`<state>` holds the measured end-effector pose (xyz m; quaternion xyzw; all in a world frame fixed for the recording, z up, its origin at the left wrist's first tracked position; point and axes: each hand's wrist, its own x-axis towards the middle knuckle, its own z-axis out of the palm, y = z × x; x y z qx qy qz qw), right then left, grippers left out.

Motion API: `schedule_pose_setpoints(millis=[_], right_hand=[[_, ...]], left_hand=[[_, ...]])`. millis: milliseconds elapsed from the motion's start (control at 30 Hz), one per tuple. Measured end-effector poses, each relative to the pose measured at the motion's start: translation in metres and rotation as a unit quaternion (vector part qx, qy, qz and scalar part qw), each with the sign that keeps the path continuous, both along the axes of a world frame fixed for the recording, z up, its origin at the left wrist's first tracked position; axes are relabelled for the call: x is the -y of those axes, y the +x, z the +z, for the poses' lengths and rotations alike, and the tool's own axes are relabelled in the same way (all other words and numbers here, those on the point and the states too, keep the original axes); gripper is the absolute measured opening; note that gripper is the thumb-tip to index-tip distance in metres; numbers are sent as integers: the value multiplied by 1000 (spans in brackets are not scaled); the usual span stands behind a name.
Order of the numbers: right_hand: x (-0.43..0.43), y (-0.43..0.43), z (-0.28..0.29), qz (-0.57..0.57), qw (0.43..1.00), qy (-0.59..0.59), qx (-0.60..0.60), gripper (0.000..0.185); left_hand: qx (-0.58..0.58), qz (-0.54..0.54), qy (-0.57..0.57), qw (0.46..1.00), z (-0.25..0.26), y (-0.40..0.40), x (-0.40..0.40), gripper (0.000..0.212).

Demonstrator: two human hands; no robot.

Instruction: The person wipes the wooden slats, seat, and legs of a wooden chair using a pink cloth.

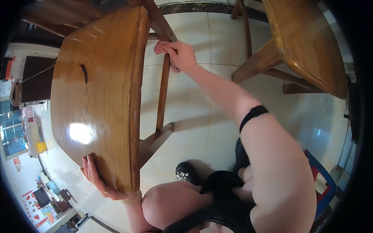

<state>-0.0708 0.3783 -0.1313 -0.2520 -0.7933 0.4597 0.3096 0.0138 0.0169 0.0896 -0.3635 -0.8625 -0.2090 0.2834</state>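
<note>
A wooden chair's glossy seat (110, 96) is on the left, with a dark curved mark (84, 73) on its surface. My left hand (100, 180) holds the seat at its near corner, fingers laid along the edge. Farther out, my right hand (183, 55) grips a pink cloth (159, 47). That cloth is pressed around the place where the chair's thin stretcher bar (163, 99) meets the far leg (163, 29). At the bar's other end is the near leg (156, 144). Part of the cloth hangs below my fingers.
Another wooden chair (309, 49) stands at the upper right. Behind my right arm is a blue and red plastic stool or chair (323, 177). Pale tiles (192, 96) cover the floor. My black clog (186, 171) is close to the near leg.
</note>
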Motion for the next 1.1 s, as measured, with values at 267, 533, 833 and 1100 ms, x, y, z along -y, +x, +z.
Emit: schedule_pose_setpoints(millis=[267, 533, 833, 1100], right_hand=[[23, 5, -33, -188, 916, -338, -109, 21], [31, 44, 1, -90, 977, -47, -186, 13], [51, 39, -1, 120, 989, -63, -64, 16], [-16, 1, 32, 191, 881, -433, 13, 22]], left_hand=[[41, 10, 52, 998, -7, 3, -7, 72], [-8, -26, 65, 997, -7, 0, -8, 70], [65, 17, 113, 991, -9, 3, -17, 65], [79, -105, 55, 990, -7, -13, -81, 85]])
